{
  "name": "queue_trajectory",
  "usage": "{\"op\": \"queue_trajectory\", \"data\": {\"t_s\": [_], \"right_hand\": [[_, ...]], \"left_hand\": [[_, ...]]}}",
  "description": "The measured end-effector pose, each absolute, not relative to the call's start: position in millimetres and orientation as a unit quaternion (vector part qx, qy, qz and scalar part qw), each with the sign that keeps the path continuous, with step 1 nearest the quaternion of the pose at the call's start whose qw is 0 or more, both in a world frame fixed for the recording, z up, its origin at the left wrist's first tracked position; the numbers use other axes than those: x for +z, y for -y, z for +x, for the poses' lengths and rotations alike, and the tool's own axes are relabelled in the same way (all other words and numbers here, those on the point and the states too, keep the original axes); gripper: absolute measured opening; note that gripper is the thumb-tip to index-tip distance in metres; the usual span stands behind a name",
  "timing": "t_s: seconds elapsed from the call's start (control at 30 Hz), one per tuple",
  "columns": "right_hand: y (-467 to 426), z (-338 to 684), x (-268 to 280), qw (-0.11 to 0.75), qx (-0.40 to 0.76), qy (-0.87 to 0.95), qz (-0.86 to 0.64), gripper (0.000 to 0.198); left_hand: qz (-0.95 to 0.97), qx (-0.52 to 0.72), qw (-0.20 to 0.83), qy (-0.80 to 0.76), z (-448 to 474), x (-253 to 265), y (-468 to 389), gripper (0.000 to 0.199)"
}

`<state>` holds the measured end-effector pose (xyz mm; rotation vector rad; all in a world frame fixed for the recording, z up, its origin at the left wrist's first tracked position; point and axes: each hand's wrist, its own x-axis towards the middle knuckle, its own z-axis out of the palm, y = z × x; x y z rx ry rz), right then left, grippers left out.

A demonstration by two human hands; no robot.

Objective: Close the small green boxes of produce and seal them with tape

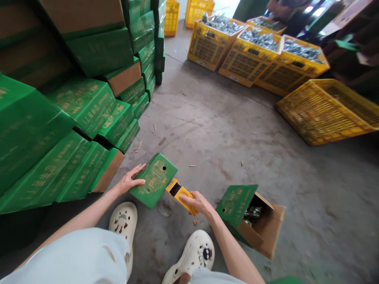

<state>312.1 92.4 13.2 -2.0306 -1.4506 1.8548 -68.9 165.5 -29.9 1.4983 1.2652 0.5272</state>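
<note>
A small green cardboard box with gold print and a round hole stands on the floor in front of my feet. My left hand steadies its left side, thumb over the top face and fingers along the far edge. In my right hand is a yellow tape dispenser with a dark middle. Its front end meets the right edge of the box. Right of that hand, another green box lies with its brown flaps open, showing dark, shiny packets inside.
Stacked green boxes rise along the left. Yellow crates filled with small shiny packets line the back, with a person behind them. A tilted yellow crate sits at right. Small scraps dot the concrete floor.
</note>
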Motion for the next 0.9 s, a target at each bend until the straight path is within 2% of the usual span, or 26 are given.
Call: {"op": "queue_trajectory", "data": {"t_s": [0.07, 0.13, 0.2, 0.23, 0.27, 0.33, 0.43, 0.63, 0.77, 0.9], "right_hand": [[-99, 304, 11, 0.013, 0.584, 0.482, -0.653, 0.059], [-105, 295, 9, 0.011, 0.580, 0.491, -0.650, 0.056], [-110, 288, 9, 0.009, 0.573, 0.498, -0.651, 0.054], [-112, 285, 9, 0.009, 0.569, 0.502, -0.651, 0.053], [-114, 283, 10, 0.009, 0.566, 0.506, -0.651, 0.052], [-115, 280, 12, 0.008, 0.560, 0.508, -0.654, 0.050], [-114, 276, 16, 0.007, 0.553, 0.506, -0.661, 0.048], [-112, 286, 39, 0.020, 0.571, 0.502, -0.649, 0.053], [-110, 309, 75, 0.023, 0.611, 0.467, -0.638, 0.059], [-118, 305, 106, -0.026, 0.582, 0.480, -0.656, 0.062]], "left_hand": [[0.652, 0.225, 0.476, -0.545, -69, -25, -166, 0.084], [0.696, 0.199, 0.380, -0.576, -58, -15, -161, 0.082], [0.732, 0.133, 0.278, -0.607, -37, -3, -152, 0.091], [0.742, 0.090, 0.242, -0.618, -24, 2, -147, 0.103], [0.750, 0.050, 0.221, -0.622, -11, 5, -142, 0.114], [0.756, -0.014, 0.201, -0.622, 9, 9, -135, 0.124], [0.742, -0.053, 0.187, -0.641, 22, 11, -134, 0.124], [0.715, -0.028, 0.217, -0.664, 28, 32, -142, 0.121], [0.678, 0.020, 0.334, -0.654, 38, 38, -132, 0.122], [0.638, 0.080, 0.461, -0.612, 30, 13, -119, 0.118]]}}
